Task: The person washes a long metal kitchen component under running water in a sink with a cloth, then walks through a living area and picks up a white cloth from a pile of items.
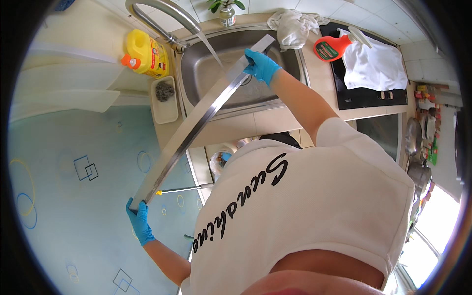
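A long, narrow stainless-steel strip (195,123) with a folded edge slants from over the sink basin (201,84) down to the left, beyond the counter. My right hand (262,67), in a blue glove, grips it near its upper end above the basin. At the lower end, my left hand (141,221), gloved in blue too, holds the strip out over the floor. Dark marks show along the folded edge near that hand. From the curved tap (166,11), water (211,49) runs down to the strip's upper part.
A yellow detergent jug (145,53) and a tray (166,116) with a steel-wool scourer (164,91) stand left of the sink. To its right are a crumpled white cloth (293,27), a red spray bottle (332,48) and a black hob (363,101) bearing another white cloth (374,68).
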`<state>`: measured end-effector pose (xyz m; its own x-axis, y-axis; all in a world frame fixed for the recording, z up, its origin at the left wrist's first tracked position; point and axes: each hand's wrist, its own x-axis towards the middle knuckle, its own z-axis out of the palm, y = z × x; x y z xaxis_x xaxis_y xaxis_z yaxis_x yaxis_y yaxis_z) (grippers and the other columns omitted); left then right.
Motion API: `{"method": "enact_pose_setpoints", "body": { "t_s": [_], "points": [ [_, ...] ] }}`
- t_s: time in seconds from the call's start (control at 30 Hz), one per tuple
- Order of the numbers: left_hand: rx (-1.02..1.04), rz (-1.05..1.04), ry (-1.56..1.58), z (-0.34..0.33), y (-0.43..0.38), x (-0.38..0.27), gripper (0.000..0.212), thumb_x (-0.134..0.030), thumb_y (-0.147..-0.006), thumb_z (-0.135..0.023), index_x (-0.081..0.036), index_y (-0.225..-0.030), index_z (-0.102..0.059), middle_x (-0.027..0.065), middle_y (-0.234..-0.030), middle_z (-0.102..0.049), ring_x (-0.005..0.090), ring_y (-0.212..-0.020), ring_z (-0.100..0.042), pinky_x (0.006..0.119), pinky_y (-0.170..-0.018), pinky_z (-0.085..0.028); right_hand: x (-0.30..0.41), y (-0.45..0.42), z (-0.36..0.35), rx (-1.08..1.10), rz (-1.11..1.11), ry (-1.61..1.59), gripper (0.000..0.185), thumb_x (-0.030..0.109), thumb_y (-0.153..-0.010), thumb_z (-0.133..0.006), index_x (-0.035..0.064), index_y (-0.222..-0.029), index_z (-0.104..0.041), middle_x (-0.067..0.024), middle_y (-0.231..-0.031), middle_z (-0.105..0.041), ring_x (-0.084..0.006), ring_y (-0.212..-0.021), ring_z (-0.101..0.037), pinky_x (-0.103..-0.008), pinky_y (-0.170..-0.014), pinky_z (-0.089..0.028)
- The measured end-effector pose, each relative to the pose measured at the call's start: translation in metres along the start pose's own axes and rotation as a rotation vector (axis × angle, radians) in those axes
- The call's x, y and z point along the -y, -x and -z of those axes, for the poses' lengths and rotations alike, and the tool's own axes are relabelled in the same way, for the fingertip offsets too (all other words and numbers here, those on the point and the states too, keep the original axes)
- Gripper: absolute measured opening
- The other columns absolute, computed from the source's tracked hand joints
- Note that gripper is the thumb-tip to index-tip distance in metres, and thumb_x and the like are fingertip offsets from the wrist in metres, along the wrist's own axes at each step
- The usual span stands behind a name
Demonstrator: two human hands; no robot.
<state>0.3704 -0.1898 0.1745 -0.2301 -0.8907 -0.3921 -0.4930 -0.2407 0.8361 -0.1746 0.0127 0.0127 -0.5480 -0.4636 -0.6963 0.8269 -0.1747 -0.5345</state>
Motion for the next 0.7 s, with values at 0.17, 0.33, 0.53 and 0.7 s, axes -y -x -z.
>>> {"method": "enact_pose_setpoints", "body": {
  "t_s": [0.17, 0.33, 0.53, 0.7],
  "points": [
    [0.141, -0.098, -0.276, -0.001, -0.035, 0.012, 0.040, -0.024, -0.078, -0.056, -0.004, -0.111, -0.043, 0.0053, -0.087, -0.049, 0.0140, -0.073, -0.048, 0.024, -0.061, -0.043, 0.012, -0.009, -0.015, -0.054, 0.080, 0.135, 0.020, 0.028, -0.080, -0.055, 0.0098, -0.086, -0.049, -0.0028, -0.073, -0.050, -0.0234, -0.062, -0.056, -0.0403, -0.061, -0.053],
    [-0.113, -0.334, -1.025, 0.024, -0.069, 0.019, 0.039, -0.031, -0.082, -0.046, -0.002, -0.108, -0.045, 0.0124, -0.090, -0.056, 0.0230, -0.076, -0.052, 0.033, -0.067, -0.043, -0.002, -0.021, 0.006, -0.239, 0.298, 0.613, 0.047, 0.031, -0.075, -0.057, -0.0009, -0.107, -0.049, -0.0124, -0.079, -0.060, -0.0229, -0.067, -0.060, -0.0300, -0.055, -0.050],
    [0.071, -0.079, -0.836, 0.011, -0.081, -0.017, 0.036, -0.024, -0.083, -0.042, 0.002, -0.108, -0.046, 0.0158, -0.094, -0.056, 0.0256, -0.087, -0.053, 0.033, -0.079, -0.041, -0.046, -0.025, 0.059, -0.397, 0.073, 0.797, 0.035, 0.030, -0.076, -0.051, 0.0011, -0.097, -0.052, -0.0136, -0.076, -0.058, -0.0243, -0.073, -0.059, -0.0319, -0.071, -0.047],
    [0.072, -0.170, -0.649, 0.031, -0.104, 0.000, 0.035, -0.021, -0.082, -0.042, 0.002, -0.108, -0.046, 0.0140, -0.103, -0.052, 0.0242, -0.091, -0.051, 0.032, -0.081, -0.040, -0.080, -0.022, 0.022, -0.388, 0.076, 0.154, 0.029, 0.025, -0.076, -0.054, 0.0058, -0.098, -0.052, -0.0106, -0.083, -0.058, -0.0235, -0.076, -0.058, -0.0376, -0.069, -0.048]
  ]
}}
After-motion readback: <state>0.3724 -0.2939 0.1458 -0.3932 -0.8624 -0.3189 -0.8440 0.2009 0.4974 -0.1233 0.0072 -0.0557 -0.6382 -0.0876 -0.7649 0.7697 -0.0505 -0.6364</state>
